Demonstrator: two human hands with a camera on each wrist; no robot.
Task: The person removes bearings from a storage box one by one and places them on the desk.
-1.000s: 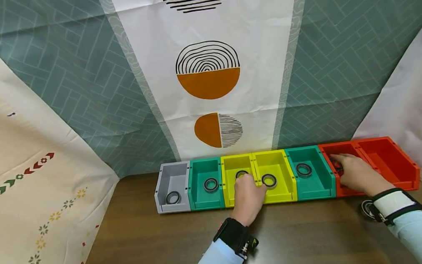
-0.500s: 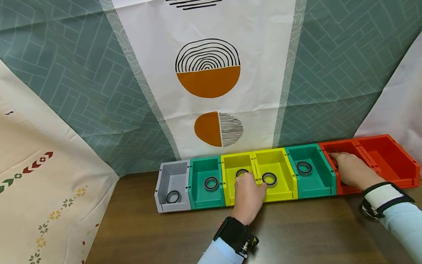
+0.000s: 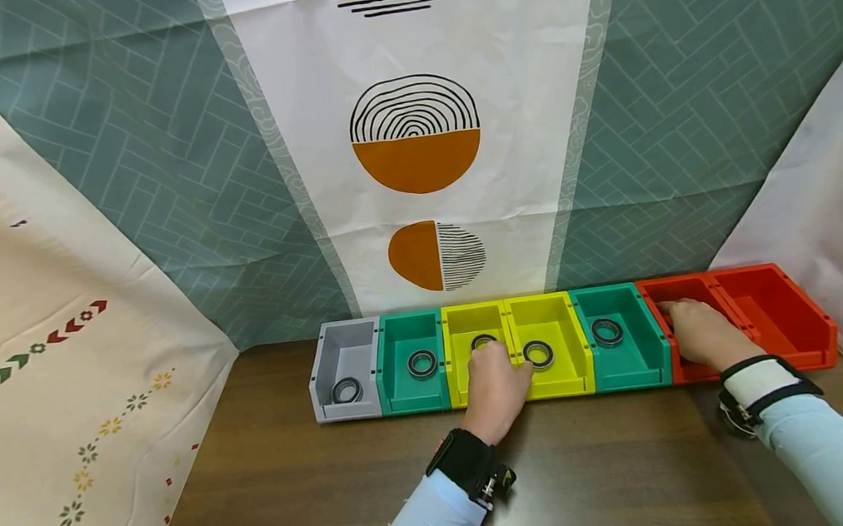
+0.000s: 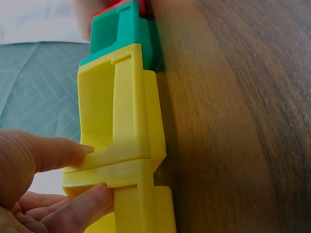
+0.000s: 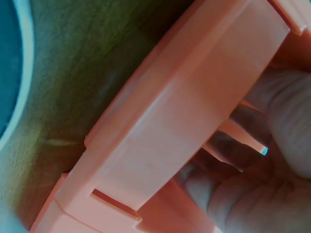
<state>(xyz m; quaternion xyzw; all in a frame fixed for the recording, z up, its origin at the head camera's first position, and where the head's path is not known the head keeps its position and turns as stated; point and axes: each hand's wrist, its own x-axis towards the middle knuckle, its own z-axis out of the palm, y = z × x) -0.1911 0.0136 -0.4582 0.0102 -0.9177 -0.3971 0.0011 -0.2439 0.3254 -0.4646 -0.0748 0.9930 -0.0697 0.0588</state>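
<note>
In the head view, my left hand [image 3: 494, 390] is at the front of the two joined yellow bins. The left wrist view shows thumb and forefinger pinching their adjoining walls [image 4: 109, 167]. A ring bearing [image 3: 483, 342] lies partly behind that hand in the left yellow bin, and another bearing [image 3: 538, 355] lies in the right one. My right hand [image 3: 706, 332] reaches into the left red bin [image 3: 695, 374], fingers by its left wall. From the right wrist, the fingers dip behind the bin's front lip [image 5: 184, 107]; I cannot tell whether they hold anything.
Teal bins stand either side of the yellow pair, with a bearing [image 3: 422, 364] in the left one and a bearing [image 3: 607, 332] in the right. A grey bin [image 3: 341, 337] with a bearing ends the row; another red bin [image 3: 776, 320] is at far right. Cloth hangs behind.
My right hand has shifted slightly left and back in the left red bin, and the dark ring seen by its fingertips is now hidden. My left hand stays in place.
</note>
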